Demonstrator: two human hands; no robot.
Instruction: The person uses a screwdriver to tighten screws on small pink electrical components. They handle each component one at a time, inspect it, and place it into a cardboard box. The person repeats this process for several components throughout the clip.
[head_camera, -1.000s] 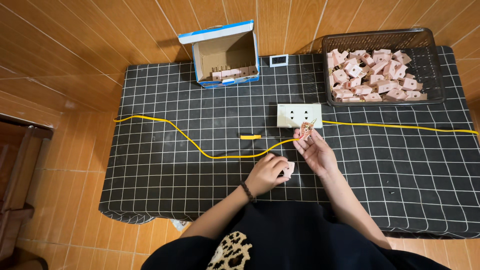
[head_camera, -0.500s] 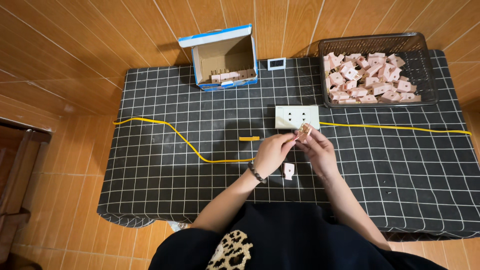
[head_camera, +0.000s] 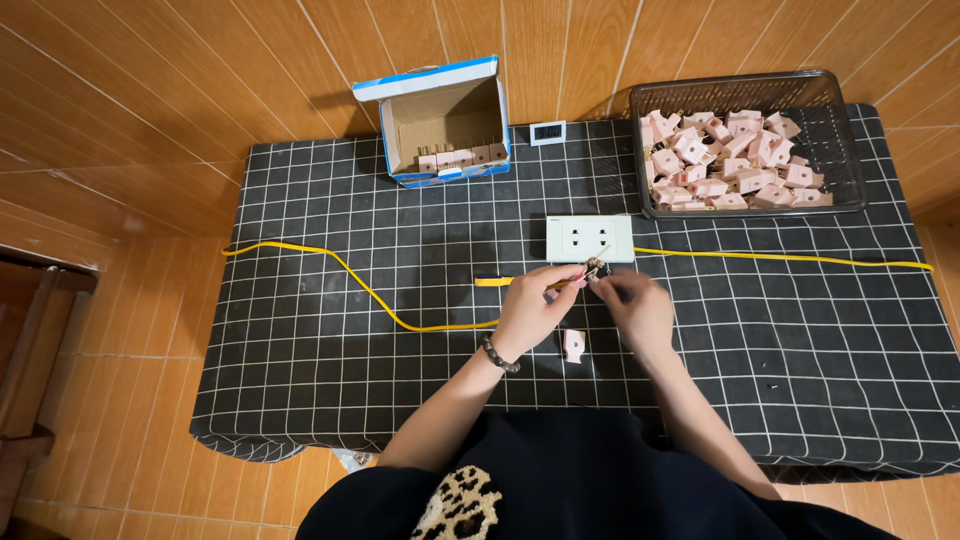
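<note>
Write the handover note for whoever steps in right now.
Left hand: holds the yellow cable end.
Right hand: pinches a small part at that cable end, just below the white socket plate.
One pink plug piece lies loose on the cloth between the wrists.
Done: a few pink plugs stand in the blue box.
Left: the wire basket holds many pink plugs.

Both hands (head_camera: 590, 300) pinching small plug part (head_camera: 594, 270), white socket block (head_camera: 590, 239), yellow cable (head_camera: 380, 295), checked cloth (head_camera: 300, 380)

One cardboard box (head_camera: 440, 120), one wire basket (head_camera: 845, 140), one socket strip (head_camera: 590, 239), two hands (head_camera: 530, 310)
</note>
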